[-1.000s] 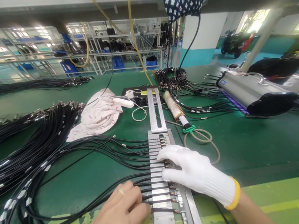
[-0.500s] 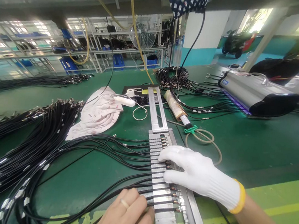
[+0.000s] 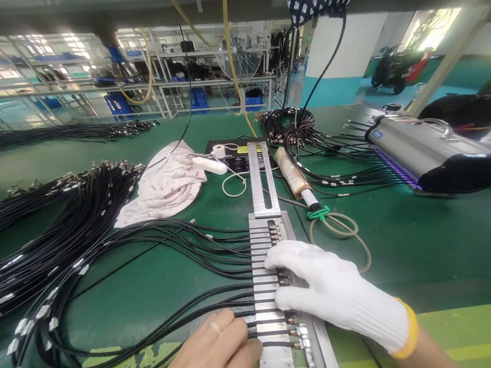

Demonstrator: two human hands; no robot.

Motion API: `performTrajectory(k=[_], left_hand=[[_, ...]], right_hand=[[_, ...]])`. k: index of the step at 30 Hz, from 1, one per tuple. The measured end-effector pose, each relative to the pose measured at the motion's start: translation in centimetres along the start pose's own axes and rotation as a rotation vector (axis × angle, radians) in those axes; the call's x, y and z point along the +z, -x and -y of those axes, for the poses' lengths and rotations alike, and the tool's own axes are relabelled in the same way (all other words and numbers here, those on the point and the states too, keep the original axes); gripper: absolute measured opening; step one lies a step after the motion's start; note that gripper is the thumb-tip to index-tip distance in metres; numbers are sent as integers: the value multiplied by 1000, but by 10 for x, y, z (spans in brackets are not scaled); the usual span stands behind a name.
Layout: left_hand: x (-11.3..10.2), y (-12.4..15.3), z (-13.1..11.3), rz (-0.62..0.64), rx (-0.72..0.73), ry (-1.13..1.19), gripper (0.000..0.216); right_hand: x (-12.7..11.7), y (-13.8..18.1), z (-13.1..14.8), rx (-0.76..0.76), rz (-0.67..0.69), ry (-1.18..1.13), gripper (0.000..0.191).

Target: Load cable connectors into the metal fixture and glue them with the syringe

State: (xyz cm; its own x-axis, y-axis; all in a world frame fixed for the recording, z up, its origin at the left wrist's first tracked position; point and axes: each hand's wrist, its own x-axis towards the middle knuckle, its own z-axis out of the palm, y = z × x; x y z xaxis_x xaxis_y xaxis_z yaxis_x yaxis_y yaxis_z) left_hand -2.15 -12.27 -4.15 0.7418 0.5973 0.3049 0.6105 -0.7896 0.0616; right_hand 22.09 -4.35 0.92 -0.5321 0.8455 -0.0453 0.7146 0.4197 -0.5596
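A long slotted metal fixture [image 3: 258, 293] lies on the bench, with black cables [image 3: 218, 265] set across it side by side and their metal ends [image 3: 299, 334] along its right part. My left hand [image 3: 220, 349], bare with a ring, is at the fixture's lower left edge. Its fingers are curled round a black cable, though the fingertips are partly hidden. My right hand [image 3: 335, 289], in a white knit glove with a yellow cuff, rests over the cable ends halfway along the fixture. Its thumb and fingers are apart and touch the fixture; what lies under the palm is hidden.
Thick bundles of black cable [image 3: 56, 245] lie at left beside a crumpled pale cloth [image 3: 168, 184]. Beyond the fixture are a black control box [image 3: 235, 158] and a tape-wrapped handle [image 3: 291, 172] with a coiled cord. A silver lamp unit [image 3: 430, 152] glows purple at right over more cables.
The whole view has shifted slightly, so the scene sits a little further right. My left hand has edged right towards the fixture. My right hand keeps about the same place on it.
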Motion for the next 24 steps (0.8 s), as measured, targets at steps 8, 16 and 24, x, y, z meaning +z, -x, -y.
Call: performTrajectory(k=[8,16,24], left_hand=[[-3,-9,-1,-65,4,43,33],[-8,-10,1,-19,-21,100,32],[-15,-13,0,36,-79,186,32]], right_hand=[[2,5,0,-71,86,114,64],[9,2,11,-41,115,189,72],[18,2,8,-25,108,192,70]])
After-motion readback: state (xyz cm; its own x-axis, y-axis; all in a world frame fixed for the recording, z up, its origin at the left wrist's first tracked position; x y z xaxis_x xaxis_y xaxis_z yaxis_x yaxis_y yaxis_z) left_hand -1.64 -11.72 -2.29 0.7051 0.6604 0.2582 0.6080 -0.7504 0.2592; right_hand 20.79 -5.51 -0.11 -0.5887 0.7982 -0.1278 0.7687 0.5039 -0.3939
